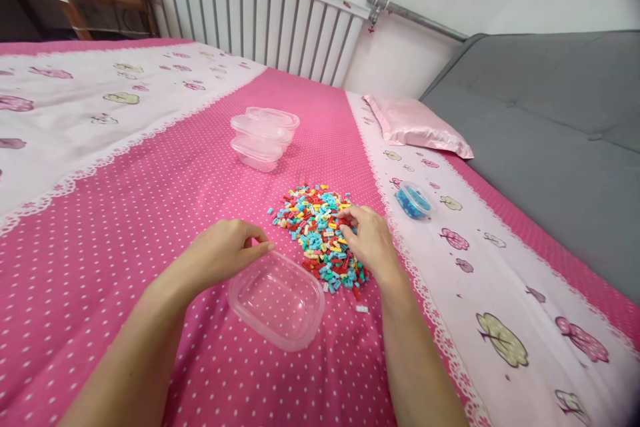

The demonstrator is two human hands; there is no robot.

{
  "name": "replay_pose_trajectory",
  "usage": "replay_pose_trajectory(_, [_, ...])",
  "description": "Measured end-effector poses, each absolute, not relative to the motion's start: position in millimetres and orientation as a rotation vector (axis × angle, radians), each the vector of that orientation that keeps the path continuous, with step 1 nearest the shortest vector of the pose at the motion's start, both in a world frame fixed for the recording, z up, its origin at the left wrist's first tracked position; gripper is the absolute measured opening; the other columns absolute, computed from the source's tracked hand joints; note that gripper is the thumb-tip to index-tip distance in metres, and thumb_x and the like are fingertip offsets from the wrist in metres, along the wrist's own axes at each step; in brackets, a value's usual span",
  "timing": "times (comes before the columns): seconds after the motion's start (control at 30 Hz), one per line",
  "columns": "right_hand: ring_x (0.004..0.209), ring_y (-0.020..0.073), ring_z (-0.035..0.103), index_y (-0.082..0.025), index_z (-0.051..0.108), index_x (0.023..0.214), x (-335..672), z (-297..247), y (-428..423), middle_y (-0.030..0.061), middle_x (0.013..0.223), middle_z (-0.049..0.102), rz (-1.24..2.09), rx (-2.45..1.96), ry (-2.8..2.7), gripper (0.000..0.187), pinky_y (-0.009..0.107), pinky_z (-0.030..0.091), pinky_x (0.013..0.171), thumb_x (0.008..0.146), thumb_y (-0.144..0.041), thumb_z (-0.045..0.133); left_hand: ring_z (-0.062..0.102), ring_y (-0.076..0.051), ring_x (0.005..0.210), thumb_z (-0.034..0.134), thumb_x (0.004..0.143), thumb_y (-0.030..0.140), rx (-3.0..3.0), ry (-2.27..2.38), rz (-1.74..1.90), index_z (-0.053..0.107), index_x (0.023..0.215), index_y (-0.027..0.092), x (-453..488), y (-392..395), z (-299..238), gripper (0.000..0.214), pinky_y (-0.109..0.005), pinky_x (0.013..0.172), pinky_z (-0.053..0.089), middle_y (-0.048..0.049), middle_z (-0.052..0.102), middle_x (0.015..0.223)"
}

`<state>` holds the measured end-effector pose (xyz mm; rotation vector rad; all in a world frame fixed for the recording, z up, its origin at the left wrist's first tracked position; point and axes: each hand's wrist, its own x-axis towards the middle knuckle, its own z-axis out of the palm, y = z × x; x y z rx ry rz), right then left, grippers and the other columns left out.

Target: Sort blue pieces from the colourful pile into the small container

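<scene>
A heap of small coloured bricks (315,227), red, turquoise, yellow and white, lies on the pink dotted bedspread. My right hand (367,240) rests on the heap's right side, fingertips pinched among the pieces. My left hand (225,250) has its fingers curled together, touching the far rim of an empty clear plastic tub (277,300) that sits just in front of the heap.
A stack of clear tubs (263,137) stands farther back. A small lidded tub of blue pieces (414,201) sits to the right. A pink pillow (417,127), a grey sofa (550,140) and a white radiator (260,13) border the bed.
</scene>
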<state>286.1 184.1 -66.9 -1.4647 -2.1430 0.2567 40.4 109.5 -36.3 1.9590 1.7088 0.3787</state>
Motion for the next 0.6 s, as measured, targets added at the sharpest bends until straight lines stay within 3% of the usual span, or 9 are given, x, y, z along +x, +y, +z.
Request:
replay_pose_trajectory(0.27, [0.078,0.017,0.06,-0.018,0.067,0.087,285.3,-69.3,184.2,0.0052,0.09,0.068,0.309,-1.442,-2.068,0.023,0.033,0.047,0.079,0.073,-0.01,0.05,0.03,-0.009,0.049,0.044,0.078,0.039,1.96,1.476,0.347,0.05,0.05,0.017,48.9,107.8,-36.2,0.036,-0.024,0.049,0.024,0.0018,0.038,0.05])
replay_pose_trajectory(0.47, [0.073,0.0163,0.059,-0.018,0.065,0.078,286.4,-70.1,184.8,0.004,0.082,0.067,0.327,-1.478,-2.027,0.02,0.032,0.046,0.077,0.069,-0.009,0.049,0.041,-0.012,0.054,0.046,0.077,0.044,1.93,1.416,0.41,0.062,0.063,0.017,47.7,107.4,-36.8,0.034,-0.023,0.052,0.031,0.0005,0.051,0.055])
replay_pose_trajectory(0.6, [0.072,0.016,0.059,-0.017,0.064,0.08,289.5,-71.3,186.4,0.0042,0.08,0.066,0.383,-1.487,-2.016,0.019,0.031,0.047,0.074,0.07,-0.011,0.049,0.042,-0.012,0.053,0.042,0.081,0.047,1.952,1.52,0.417,0.057,0.061,0.018,41.6,108.5,-37.1,0.039,-0.025,0.052,0.031,0.0004,0.048,0.054])
